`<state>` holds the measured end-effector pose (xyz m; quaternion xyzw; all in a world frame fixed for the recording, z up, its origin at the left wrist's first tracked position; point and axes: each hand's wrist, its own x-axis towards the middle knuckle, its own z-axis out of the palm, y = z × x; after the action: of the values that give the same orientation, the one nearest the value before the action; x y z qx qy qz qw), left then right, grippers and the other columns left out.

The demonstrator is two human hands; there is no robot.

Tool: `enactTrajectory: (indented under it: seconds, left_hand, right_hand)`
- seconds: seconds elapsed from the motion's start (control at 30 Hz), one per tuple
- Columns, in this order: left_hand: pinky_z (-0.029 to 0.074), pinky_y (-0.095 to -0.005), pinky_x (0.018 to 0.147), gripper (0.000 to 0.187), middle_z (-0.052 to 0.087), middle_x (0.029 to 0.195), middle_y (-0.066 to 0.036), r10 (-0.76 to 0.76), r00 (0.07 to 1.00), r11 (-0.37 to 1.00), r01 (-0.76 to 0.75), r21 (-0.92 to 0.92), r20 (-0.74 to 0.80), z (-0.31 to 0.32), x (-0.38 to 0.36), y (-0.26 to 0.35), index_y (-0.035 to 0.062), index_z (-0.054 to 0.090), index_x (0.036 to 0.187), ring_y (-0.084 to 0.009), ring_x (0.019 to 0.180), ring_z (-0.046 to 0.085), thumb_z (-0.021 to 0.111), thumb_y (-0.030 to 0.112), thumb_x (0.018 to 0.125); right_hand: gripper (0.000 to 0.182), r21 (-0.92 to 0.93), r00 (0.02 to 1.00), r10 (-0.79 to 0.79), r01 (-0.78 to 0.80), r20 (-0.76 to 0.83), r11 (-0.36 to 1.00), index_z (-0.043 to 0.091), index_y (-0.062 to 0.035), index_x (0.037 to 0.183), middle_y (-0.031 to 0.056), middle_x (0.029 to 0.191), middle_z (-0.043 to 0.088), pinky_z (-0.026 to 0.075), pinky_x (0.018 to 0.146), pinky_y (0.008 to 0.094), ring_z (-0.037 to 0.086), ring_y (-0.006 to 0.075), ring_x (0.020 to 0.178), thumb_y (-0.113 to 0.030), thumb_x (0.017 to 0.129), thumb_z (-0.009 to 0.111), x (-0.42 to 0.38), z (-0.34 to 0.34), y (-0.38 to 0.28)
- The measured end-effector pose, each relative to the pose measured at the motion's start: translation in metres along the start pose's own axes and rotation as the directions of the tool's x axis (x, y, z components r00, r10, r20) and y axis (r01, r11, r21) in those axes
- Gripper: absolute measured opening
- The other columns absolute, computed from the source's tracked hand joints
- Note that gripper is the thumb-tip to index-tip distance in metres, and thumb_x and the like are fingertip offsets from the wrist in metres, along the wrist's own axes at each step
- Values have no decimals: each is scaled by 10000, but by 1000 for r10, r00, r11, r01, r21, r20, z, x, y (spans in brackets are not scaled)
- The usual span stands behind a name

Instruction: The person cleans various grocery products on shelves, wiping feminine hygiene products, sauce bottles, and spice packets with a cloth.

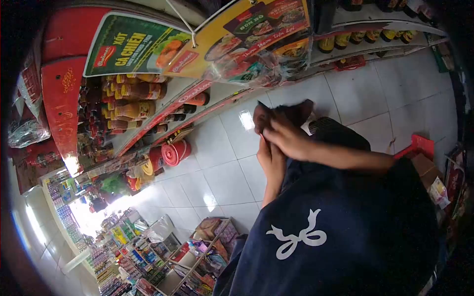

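My right hand reaches in from the right with its fingers closed over a dark brown, cloth-like item. This item looks soft and creased, and motion blur hides its exact kind. Just below, my left hand is closed at the item's lower left edge, close against the right hand. A tiny red spot shows at its fingertips, too small to make out. Both hands are in front of my dark navy top, which bears a white ribbon-shaped print.
Shelves of sauce bottles run along the left, under hanging printed signs. A red lidded bucket stands on the white tiled floor. Racks of packaged goods stand at the bottom. A red box is at the right.
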<state>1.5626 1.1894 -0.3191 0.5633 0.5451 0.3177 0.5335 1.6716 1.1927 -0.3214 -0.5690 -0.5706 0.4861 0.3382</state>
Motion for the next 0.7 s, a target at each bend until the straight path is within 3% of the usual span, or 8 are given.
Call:
enactTrajectory:
  seconds: [0.07,0.1,0.27,0.33,0.4,0.53,0.6,0.7]
  left_hand:
    - [424,-262,596,242,585,734,-99,109,994,991,-107,80,-21,6,7,-5,-39,505,971,-123,675,519,417,152,852]
    - [428,-282,611,256,592,750,-136,109,994,975,-108,195,7,10,7,3,-47,503,966,-144,691,532,419,157,837]
    - [408,-245,564,220,566,708,-76,-28,984,997,14,81,175,13,9,15,-34,526,911,-108,635,501,429,154,851]
    - [401,-217,555,224,567,720,-44,-185,940,983,180,42,288,2,8,35,-17,541,895,-101,641,504,439,181,871]
    - [411,-236,463,276,561,717,-71,-205,933,977,214,3,296,-16,15,23,-25,528,921,-132,603,526,425,227,876]
    - [516,-334,525,405,533,1000,-179,-152,860,826,381,-414,488,-36,34,25,-63,386,1100,-251,754,600,386,273,874]
    - [522,-330,544,383,543,976,-176,-148,828,812,414,-412,540,-33,35,32,-66,395,1092,-245,744,602,399,246,870]
    - [518,-303,553,327,562,933,-152,-215,824,867,409,-287,524,-24,34,39,-52,449,1052,-218,746,598,412,223,879]
  right_hand:
    - [579,149,957,16,29,-291,988,138,31,1292,224,1356,59,60,1023,352,14,321,1273,-309,880,363,-12,23,-12]
    - [598,222,970,31,24,-240,975,129,31,1293,226,1354,66,60,1022,353,28,320,1270,-319,875,375,-12,13,-10]
    - [587,530,997,34,7,-68,848,235,-16,1268,126,1263,287,194,987,324,239,208,1193,-350,847,470,-17,-23,14]
    - [448,901,946,323,-174,41,397,428,-49,1139,46,1065,489,373,854,268,447,121,986,-269,782,588,-20,-31,12]
    - [427,944,974,210,-144,83,297,443,-20,1127,59,1058,516,400,831,271,487,125,954,-212,778,598,-24,-41,36]
    - [496,916,982,141,-170,126,363,441,2,1131,77,1054,533,403,838,294,512,153,949,-181,724,657,-38,-55,64]
    - [515,950,974,159,-197,161,243,448,4,1123,77,1046,540,406,836,297,519,161,943,-166,697,682,-47,-58,53]
    - [546,896,975,214,-152,66,416,429,-10,1139,69,1062,530,403,846,291,505,150,968,-91,668,692,-43,-60,42]
